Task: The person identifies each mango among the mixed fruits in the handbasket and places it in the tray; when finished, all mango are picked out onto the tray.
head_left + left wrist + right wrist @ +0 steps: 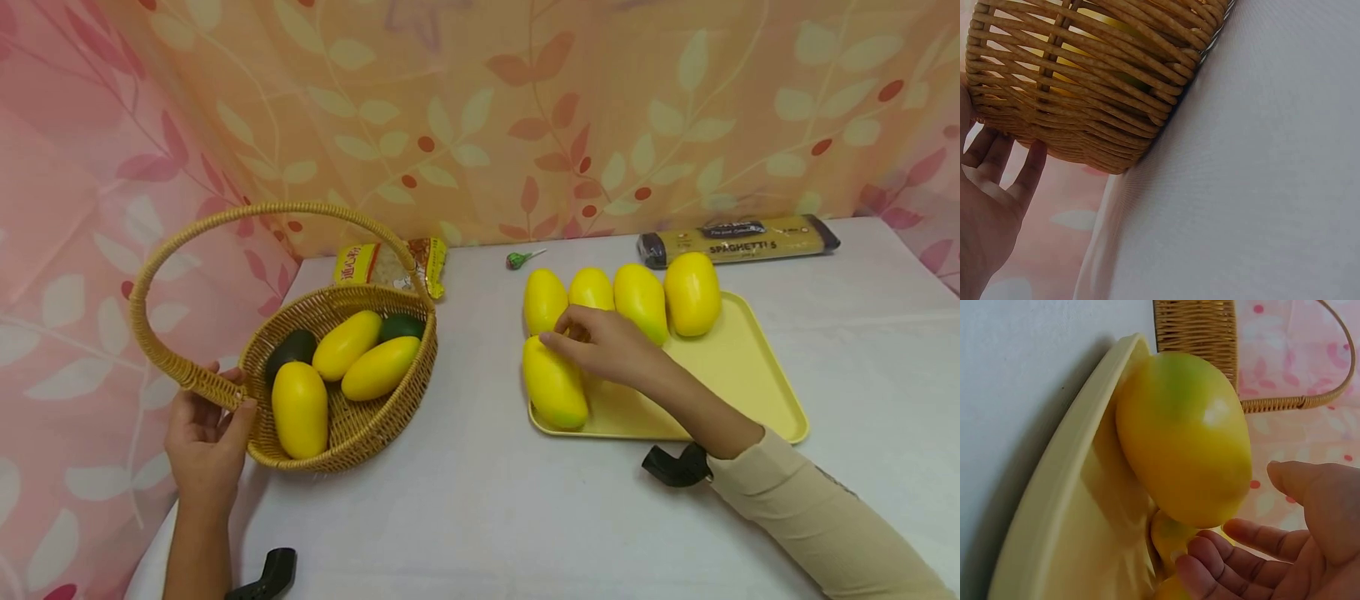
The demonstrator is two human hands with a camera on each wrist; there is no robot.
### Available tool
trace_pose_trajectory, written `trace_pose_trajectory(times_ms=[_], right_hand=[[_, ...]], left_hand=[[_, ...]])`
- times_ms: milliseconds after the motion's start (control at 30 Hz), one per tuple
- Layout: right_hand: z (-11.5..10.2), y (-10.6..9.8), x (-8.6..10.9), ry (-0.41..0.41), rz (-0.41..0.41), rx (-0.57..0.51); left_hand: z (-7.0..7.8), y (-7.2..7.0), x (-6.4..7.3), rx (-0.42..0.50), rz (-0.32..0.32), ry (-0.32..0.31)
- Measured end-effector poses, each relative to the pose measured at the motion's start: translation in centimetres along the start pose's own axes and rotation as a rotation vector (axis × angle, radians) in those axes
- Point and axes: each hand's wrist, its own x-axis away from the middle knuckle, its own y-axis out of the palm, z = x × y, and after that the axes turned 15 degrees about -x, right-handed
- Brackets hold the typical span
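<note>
The right arm (705,417) wears a light tan sleeve (825,521). It is soft cloth with some wrinkles, and it stops before the wrist. A small dark grey mark (834,481) shows on the sleeve's top edge. Next to the cuff is a black wrist camera (677,465), bent like a pipe. The left arm (198,546) is bare where it shows, with another black bent camera (276,573) beside it. Both the left hand (206,437) and the right hand (611,343) are bare.

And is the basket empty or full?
Partly full: the basket holds three yellow fruits and two dark green fruits, with some bare woven bottom showing beside them.
</note>
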Motion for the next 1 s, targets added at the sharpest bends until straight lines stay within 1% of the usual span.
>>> trace_pose_trajectory(times_ms=[133,233,400,500,633,833,1000], right_hand=[[0.0,-0.4,0.2,-0.026,0.006,0.035],[-0.1,-0.7,0.4,-0.031,-0.011,0.047],[-0.2,-0.8,1.0,0.023,-0.102,0.056],[-0.1,-0.4,1.4,0.014,-0.147,0.063],[-0.1,0.1,2.0,-0.045,-0.151,0.056],[-0.2,0.6,2.6,-0.062,-0.149,0.043],[-0.2,0.5,2.8,-0.054,-0.148,0.043]], left_hand=[[0.1,0.0,0.0,0.026,-0.005,0.003],[0.1,0.0,0.0,0.024,-0.006,0.005],[0.1,0.0,0.0,0.012,-0.002,-0.012],[0.1,-0.1,0.0,-0.001,0.000,-0.018],[0.1,-0.1,-0.1,-0.009,-0.001,-0.013],[0.1,-0.1,0.0,0.027,-0.005,-0.011],[0.1,0.0,-0.1,0.036,-0.008,0.003]])
